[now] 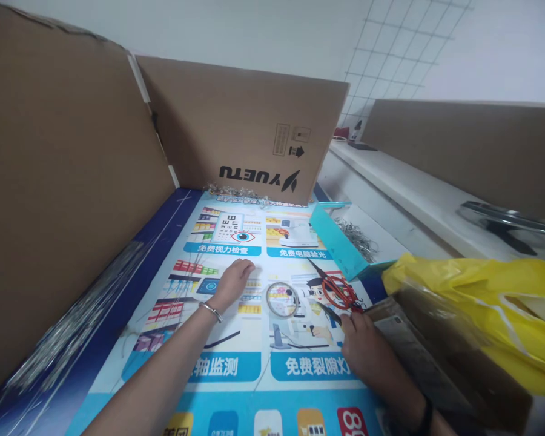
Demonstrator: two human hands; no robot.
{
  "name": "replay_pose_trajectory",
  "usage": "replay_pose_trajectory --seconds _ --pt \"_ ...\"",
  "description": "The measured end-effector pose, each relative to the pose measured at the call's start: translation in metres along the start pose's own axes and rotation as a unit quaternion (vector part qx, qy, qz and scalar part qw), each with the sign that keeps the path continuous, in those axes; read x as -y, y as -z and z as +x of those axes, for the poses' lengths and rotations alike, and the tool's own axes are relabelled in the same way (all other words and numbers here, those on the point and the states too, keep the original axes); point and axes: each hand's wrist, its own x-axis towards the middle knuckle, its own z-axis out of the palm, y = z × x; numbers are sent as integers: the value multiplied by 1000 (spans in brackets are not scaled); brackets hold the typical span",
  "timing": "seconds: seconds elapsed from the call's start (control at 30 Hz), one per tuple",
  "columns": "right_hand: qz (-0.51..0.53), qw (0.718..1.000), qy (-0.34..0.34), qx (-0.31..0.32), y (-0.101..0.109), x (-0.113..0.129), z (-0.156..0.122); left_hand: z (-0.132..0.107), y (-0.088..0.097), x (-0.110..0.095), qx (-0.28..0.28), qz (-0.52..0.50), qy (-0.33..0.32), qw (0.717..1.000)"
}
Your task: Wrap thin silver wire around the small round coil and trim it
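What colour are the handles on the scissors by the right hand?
Red; the metal scissors' looped handles show best in the head view.

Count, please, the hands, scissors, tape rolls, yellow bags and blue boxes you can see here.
Hands: 2, left hand, right hand
Scissors: 1
Tape roll: 1
Yellow bag: 1
Blue box: 1
Total: 6

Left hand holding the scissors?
No: the left hand rests on the poster; the red scissors lie by the right hand.

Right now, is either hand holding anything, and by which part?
Left hand holds nothing, just rests on the poster. Right hand has fingertips by the red scissors, at their handles; a grip cannot be told.
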Motion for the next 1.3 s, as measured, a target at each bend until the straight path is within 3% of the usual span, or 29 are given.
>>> replay_pose_trajectory --seconds 0.23,0.37,0.57,0.77,0.97,1.3 --pt "152 984 -46 -76 -5 -6 -1 0 8 -8 -25 -34 15 999" --pt "253 963 -51 -82 17 7 9 1 11 -13 -56 -74 30 995" --pt "402 915 34 -15 58 51 56 -4 7 -23 -65 -126 41 989" --pt "404 913 51 -14 48 71 89 -5 6 -25 -60 -169 51 982" --pt "413 909 46 -37 32 69 90 -7 5 -27 -31 -206 63 976" --pt "410 907 63 -72 35 68 89 -9 2 -27 -8 -182 68 981"
